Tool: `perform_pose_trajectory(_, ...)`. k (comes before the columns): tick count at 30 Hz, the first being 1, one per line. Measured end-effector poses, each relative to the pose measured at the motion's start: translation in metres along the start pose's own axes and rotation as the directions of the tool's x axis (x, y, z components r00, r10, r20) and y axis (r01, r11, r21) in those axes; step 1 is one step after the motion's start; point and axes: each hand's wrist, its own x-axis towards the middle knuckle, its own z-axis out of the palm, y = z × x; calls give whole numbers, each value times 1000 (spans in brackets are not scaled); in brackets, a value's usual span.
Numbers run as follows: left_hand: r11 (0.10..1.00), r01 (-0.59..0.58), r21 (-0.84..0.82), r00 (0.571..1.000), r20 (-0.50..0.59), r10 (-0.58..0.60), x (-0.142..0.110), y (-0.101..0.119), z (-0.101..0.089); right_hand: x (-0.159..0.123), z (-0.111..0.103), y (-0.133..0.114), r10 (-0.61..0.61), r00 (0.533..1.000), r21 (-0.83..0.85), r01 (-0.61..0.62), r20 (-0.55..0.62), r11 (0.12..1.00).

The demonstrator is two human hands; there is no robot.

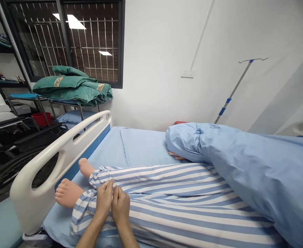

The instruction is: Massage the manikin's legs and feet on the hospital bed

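Note:
A manikin lies on a hospital bed, dressed in blue-and-white striped pyjama trousers (167,186), with its bare feet (68,193) toward me. My left hand (104,199) and my right hand (120,208) sit side by side on the trouser leg near the ankles, pinching a fold of the striped cloth between their fingers. A light blue duvet (247,168) is bunched over the upper body and hides it. A manikin hand (176,156) pokes out from under the duvet's edge.
A white bed side rail (61,162) runs close to the feet. Beyond it stand a wheelchair wheel (12,172), a red basin (41,119) and folded green blankets (71,88) on a rack. An IV pole (234,91) rises behind the bed.

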Motion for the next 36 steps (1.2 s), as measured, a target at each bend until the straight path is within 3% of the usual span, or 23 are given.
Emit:
perform_pose_trajectory(3,1000,-30,-10,999,-29,29,-6,-6,5,1,-2,1,30,1000,64,-29,-5,998)
perform_pose_trajectory(8,914,-250,319,968,70,240,-10,-41,6,0,-2,3,51,999,192,-51,3,980)
perform_pose_trajectory(12,866,-294,405,955,86,284,-9,-49,4,0,0,3,60,998,182,-60,7,982)
perform_pose_trajectory(16,850,-272,450,961,83,264,-9,-47,5,6,-14,-6,48,997,38,-50,60,998)
perform_pose_trajectory(19,829,-278,486,960,109,258,-10,-47,6,11,-35,-19,-20,996,-87,28,93,996)
perform_pose_trajectory(22,801,-286,526,957,125,260,-11,-47,7,12,-48,-24,-78,993,-85,86,89,993)
perform_pose_trajectory(30,799,-288,529,957,118,266,-13,-44,7,-10,-19,11,-102,995,-112,101,-3,989)
perform_pose_trajectory(36,882,-184,433,982,116,148,-10,-26,12,-6,-22,10,-70,997,-28,69,-29,997)
